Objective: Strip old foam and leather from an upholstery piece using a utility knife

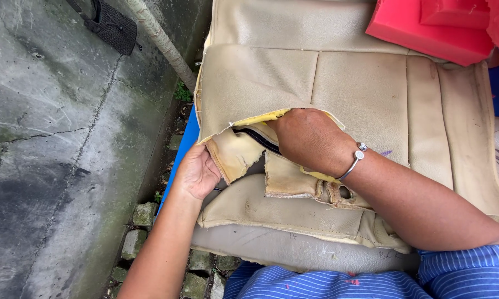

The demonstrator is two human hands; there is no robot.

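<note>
The left hand (197, 171) pinches the torn corner of a beige seat cover (360, 88). The right hand (307, 138) is pushed under the flap beside it; its fingers are hidden, so its grip is unclear. Judging from this, the cover is being peeled; next, a firmer hold beneath the flap.

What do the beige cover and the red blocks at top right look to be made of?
Beige cover: likely faux leather, matte and fine-grained, with stitched seams and a yellow foam backing showing at the torn edge. Red blocks: probably foam, matte, with soft cut edges.
</note>
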